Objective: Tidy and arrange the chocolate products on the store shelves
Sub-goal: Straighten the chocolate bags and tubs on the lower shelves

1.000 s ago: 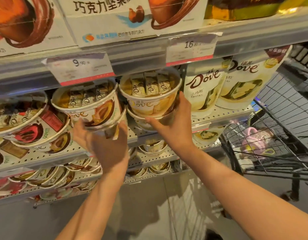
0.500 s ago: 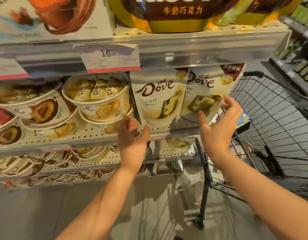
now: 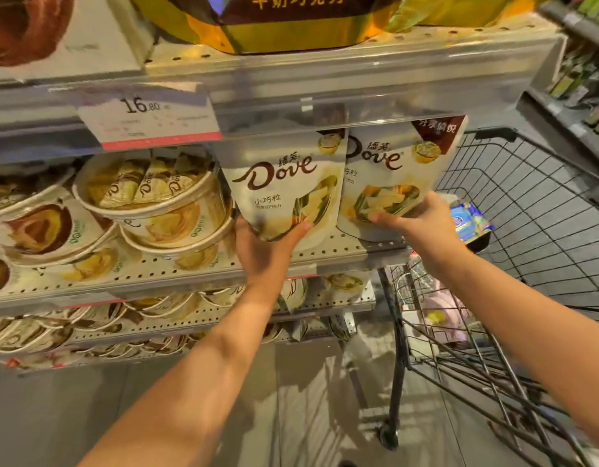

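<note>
Now two pouches gripped at frame centre: left pouch (image 3: 284,183) by left hand (image 3: 267,244), right pouch (image 3: 392,176) by right hand (image 3: 423,220); tubs (image 3: 149,203) at left stacked, pouches not yet squared.

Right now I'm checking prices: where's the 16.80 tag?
The 16.80 price tag hangs on the shelf rail, upper left in the head view, above the Dove tubs.

Left arm: bare, stretched up and forward.
Left hand (image 3: 267,246): thumb and fingers curled, gripping.
Right arm: bare, reaching up from the right.
Right hand (image 3: 418,219): thumb forward, fingers wrapped, gripping.
</note>
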{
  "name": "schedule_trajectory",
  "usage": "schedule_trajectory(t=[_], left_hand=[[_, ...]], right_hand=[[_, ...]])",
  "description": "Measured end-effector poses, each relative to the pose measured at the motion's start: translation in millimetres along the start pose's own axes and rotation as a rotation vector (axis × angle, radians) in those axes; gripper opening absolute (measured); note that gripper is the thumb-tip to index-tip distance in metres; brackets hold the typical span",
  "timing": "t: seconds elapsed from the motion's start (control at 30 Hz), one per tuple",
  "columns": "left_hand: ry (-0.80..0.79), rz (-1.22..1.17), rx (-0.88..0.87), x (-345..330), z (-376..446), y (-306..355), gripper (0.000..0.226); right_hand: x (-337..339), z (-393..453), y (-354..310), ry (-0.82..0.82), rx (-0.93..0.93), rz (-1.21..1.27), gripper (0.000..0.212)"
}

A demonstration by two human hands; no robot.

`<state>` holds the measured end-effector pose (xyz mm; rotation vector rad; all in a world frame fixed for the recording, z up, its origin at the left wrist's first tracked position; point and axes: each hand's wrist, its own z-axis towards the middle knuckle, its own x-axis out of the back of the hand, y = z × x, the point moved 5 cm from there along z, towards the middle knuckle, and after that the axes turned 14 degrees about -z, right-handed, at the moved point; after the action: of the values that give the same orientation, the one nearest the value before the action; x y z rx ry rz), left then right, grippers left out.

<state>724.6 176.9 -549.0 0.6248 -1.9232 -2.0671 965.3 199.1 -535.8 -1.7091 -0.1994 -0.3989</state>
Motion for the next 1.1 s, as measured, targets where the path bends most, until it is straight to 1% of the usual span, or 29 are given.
schedule_trajectory(t=[0.07,0.17,0.27,0.37,0.47,0.53,0.6,0.67,0.73,0.8,0.87,0.97,1.03,1.1], left_hand=[[0.029,0.013,-0.002,0,2,-1,0.073],[0.051,0.001,-0.022,0,1,0,0.066],[0.005,0.001,-0.067,4,2,-1,0.062],[-0.072,0.022,-0.117,7,-2,-1,0.063],[-0.128,0.0,-0.093,7,-3,0,0.066],[-0.16,0.015,-0.082,6,-1,2,0.066],[-0.162,0.092,-0.091,4,-1,6,0.058],[-0.118,0.185,-0.105,4,-4,11,0.05],[-0.05,0.266,-0.09,6,-8,10,0.054],[-0.005,0.24,-0.046,10,-9,4,0.065],[0.025,0.191,-0.024,11,-10,2,0.071],[0.067,0.138,0.025,16,-12,-3,0.068],[0.084,0.143,0.052,19,-12,-5,0.07],[0.063,0.151,0.052,21,-11,-6,0.069]], right_hand=[[-2,2,-2,-0.03,-0.002,0.005,0.056],[1,5,-4,-0.03,-0.008,-0.026,0.042],[7,8,-4,-0.065,-0.015,-0.057,0.034],[13,12,-6,-0.142,-0.017,-0.088,0.031],[17,16,-9,-0.246,-0.022,-0.119,0.035],[18,18,-11,-0.287,-0.02,-0.128,0.039],[19,20,-13,-0.313,-0.025,-0.124,0.042],[20,22,-14,-0.335,-0.032,-0.128,0.044],[21,24,-12,-0.331,-0.034,-0.116,0.047],[21,23,-10,-0.292,-0.04,-0.081,0.051],[20,21,-8,-0.25,-0.035,-0.047,0.053],[16,14,-6,-0.237,-0.028,0.006,0.052],[13,10,-6,-0.246,-0.032,0.014,0.051],[11,8,-7,-0.252,-0.032,0.009,0.052]])
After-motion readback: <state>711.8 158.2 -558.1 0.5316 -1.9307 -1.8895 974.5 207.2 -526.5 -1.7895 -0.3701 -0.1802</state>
